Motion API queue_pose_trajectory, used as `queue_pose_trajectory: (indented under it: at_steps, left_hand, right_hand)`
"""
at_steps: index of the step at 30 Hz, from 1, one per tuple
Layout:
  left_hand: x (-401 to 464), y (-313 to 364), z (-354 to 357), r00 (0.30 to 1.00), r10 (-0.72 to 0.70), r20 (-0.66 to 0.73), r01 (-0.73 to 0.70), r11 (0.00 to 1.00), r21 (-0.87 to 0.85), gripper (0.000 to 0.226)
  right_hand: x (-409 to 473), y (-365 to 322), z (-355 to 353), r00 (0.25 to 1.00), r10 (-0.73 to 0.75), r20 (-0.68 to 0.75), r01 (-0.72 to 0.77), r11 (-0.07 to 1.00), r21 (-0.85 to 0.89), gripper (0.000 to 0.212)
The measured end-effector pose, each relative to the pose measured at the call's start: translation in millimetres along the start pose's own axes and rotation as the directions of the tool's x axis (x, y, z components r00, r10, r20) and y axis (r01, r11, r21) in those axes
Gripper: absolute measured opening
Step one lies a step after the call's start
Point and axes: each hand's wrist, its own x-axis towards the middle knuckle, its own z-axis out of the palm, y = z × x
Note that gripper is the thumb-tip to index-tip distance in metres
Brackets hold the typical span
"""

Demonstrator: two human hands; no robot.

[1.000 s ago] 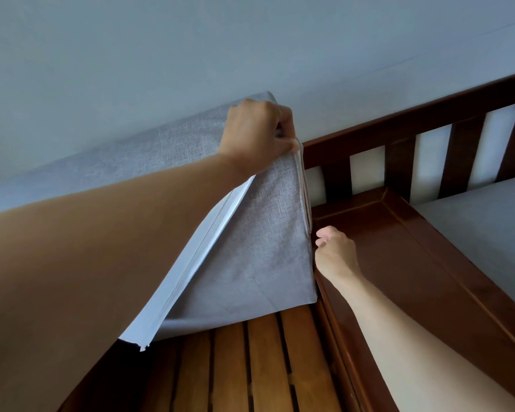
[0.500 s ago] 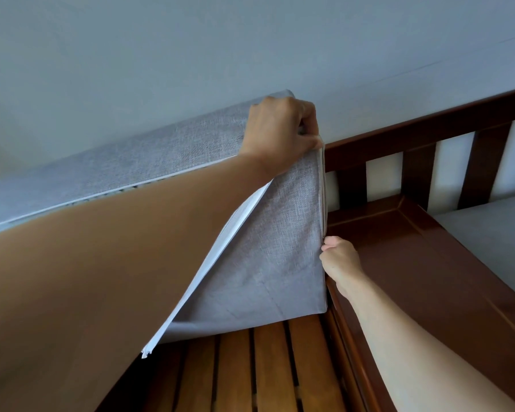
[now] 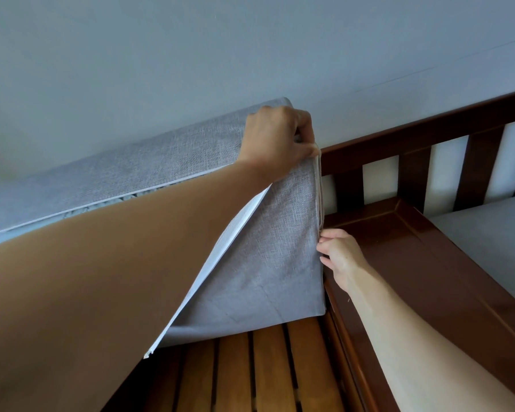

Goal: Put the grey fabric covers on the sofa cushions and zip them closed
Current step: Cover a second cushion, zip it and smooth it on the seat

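The grey fabric cover (image 3: 280, 248) is stood on the slatted sofa frame (image 3: 280, 367), its top corner gripped by the left hand (image 3: 275, 138). Its right edge is pinched by the right hand (image 3: 341, 257). The zip (image 3: 220, 254) is partly hidden by the left forearm. A second cushion (image 3: 494, 227) is cut off.

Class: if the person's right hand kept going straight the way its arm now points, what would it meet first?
Probably the right side edge of the grey fabric cushion cover, which the right hand already pinches; depth is unclear.
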Motion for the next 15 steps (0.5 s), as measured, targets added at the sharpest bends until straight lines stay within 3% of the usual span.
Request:
queue_pose_trajectory:
  at_steps: [4, 8, 15]
  left_hand:
    - [1.2, -0.9, -1.6, 1.0, -0.008, 0.009, 0.008, 1.0, -0.018, 0.013]
    - [1.2, -0.3, -3.8, 0.999, -0.024, 0.043, 0.025, 0.999, -0.021, 0.013]
    - [4.9, 2.7, -12.2, 0.994, -0.001, 0.107, 0.0, 1.0, 0.015, 0.01]
  right_hand:
    - [-10.8, -20.4, -0.1, 0.997, -0.053, -0.048, 0.054, 0.999, 0.008, 0.04]
    - [-23.2, -45.2, 0.4, 0.998, -0.052, -0.028, 0.055, 0.988, 0.145, 0.041]
    - [-54.5, -106.9, 3.8, 0.968, -0.251, -0.03, 0.25, 0.932, 0.262, 0.031]
